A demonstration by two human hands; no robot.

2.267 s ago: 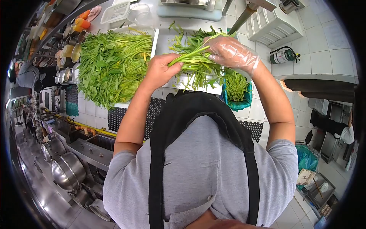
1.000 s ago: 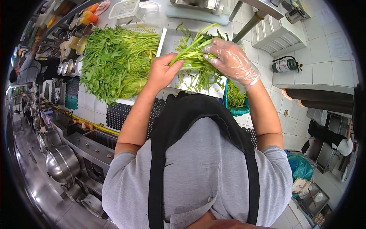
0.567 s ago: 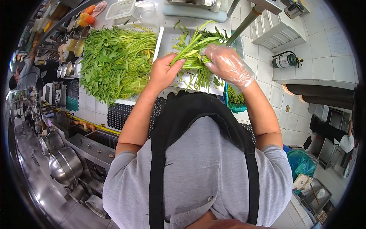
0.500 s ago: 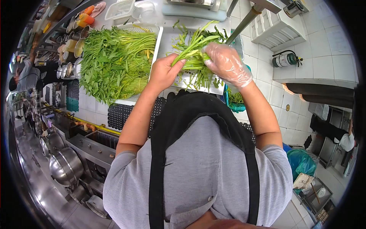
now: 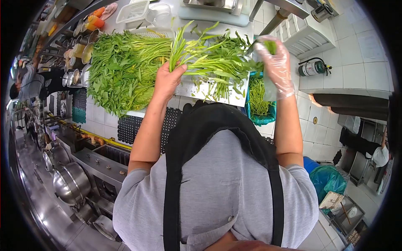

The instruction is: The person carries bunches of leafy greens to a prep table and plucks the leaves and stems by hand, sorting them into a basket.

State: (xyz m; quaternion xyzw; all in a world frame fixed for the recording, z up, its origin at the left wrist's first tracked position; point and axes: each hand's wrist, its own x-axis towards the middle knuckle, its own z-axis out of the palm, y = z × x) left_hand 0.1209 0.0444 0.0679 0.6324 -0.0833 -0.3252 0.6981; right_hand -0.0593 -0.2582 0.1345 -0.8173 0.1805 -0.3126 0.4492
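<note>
My bare left hand (image 5: 169, 77) is closed around the pale stems of a bunch of water spinach (image 5: 179, 48), at the right edge of a big heap of water spinach (image 5: 123, 69). My right hand (image 5: 276, 69), in a clear plastic glove, is raised over the right end of the steel table (image 5: 238, 97). Some green water spinach leaves (image 5: 271, 47) show at its curled fingers. Loose leafy sprigs (image 5: 226, 54) lie on the table between my hands. Below my right hand stands a bin (image 5: 261, 120) with a green liner, holding cut stems (image 5: 258, 98).
The heap lies in a white tray (image 5: 136, 113). A white basket (image 5: 132, 11), a clear container (image 5: 158, 14) and a metal pan (image 5: 209, 3) stand at the back. A metal post (image 5: 272, 25) rises near my right hand. Other people are at both sides.
My hands have moved apart. The left went left with its bunch toward the heap; the right went right and up, away from the stems, uncovering the bin.
</note>
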